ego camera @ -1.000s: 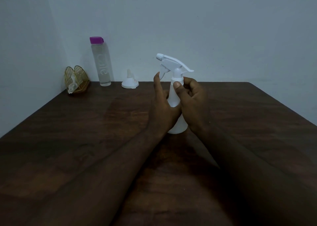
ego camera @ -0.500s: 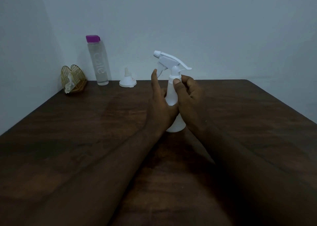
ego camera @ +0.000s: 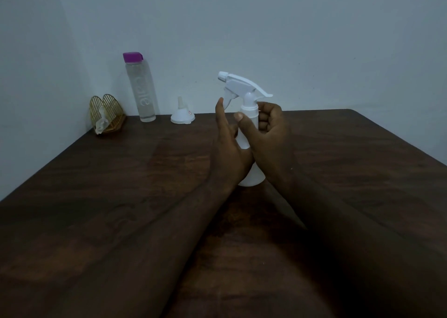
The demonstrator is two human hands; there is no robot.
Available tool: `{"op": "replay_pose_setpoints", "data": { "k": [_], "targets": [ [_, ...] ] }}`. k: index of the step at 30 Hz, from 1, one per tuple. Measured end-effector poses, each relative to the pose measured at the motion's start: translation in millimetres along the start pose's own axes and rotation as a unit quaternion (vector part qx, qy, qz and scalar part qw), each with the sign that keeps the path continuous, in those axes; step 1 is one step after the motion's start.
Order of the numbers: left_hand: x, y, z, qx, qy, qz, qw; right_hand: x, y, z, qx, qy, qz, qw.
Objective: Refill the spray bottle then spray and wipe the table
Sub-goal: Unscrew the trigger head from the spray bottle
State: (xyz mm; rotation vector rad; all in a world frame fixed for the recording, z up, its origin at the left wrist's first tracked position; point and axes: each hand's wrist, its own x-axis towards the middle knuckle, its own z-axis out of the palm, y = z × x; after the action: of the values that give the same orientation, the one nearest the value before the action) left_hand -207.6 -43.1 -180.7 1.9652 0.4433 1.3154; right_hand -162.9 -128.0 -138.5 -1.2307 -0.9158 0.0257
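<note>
Spray bottle [ego camera: 249,134], white, stands upright on the dark wooden table [ego camera: 350,163], about mid-table, base on the surface, trigger head [ego camera: 238,83] still screwed on, nozzle pointing left.

Head view, the only one: right hand [ego camera: 271,134] is wrapped around the neck and collar just under the trigger head, thumb across the near side, fingers curled round the far side, a closed grip on the bottle. Left hand [ego camera: 229,148] braces the body lower down; palm is against the bottle, forefinger stretched upward and free, so a loose half-open hold, though light is dim and the fingers behind the bottle are hidden, so how firmly it clamps I cannot tell.

At the back by the wall: clear water bottle [ego camera: 141,90] with purple cap [ego camera: 132,56], closed; white funnel [ego camera: 182,117] lying mouth-down just right of it; gold wire holder [ego camera: 106,114] in the corner with something pale in it, likely a cloth.

Step, as judged: opening stage of the refill, unscrewing the trigger head. Nothing filled, sprayed or wiped yet.

Next move calls for: left hand to hold the body fixed, right to twist the collar off and lift the head straight up so the dip tube clears; then fetch funnel and water bottle, both well apart from the hands.
</note>
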Motion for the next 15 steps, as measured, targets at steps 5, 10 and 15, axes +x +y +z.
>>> {"op": "replay_pose_setpoints", "data": {
  "k": [5,10,15],
  "targets": [
    [-1.3,2.4,-1.2,-0.026,0.004,-0.006,1.000,1.2,2.0,-2.4,-0.017,-0.019,-0.017,1.000],
    [-1.8,1.9,-0.4,-0.014,0.000,0.010,1.000,1.9,2.2,0.1,-0.012,-0.014,-0.014,1.000],
    [-1.0,2.6,-0.8,-0.017,0.000,-0.003,1.000,1.8,0.2,0.7,-0.007,0.003,-0.017,1.000]
  ]
}}
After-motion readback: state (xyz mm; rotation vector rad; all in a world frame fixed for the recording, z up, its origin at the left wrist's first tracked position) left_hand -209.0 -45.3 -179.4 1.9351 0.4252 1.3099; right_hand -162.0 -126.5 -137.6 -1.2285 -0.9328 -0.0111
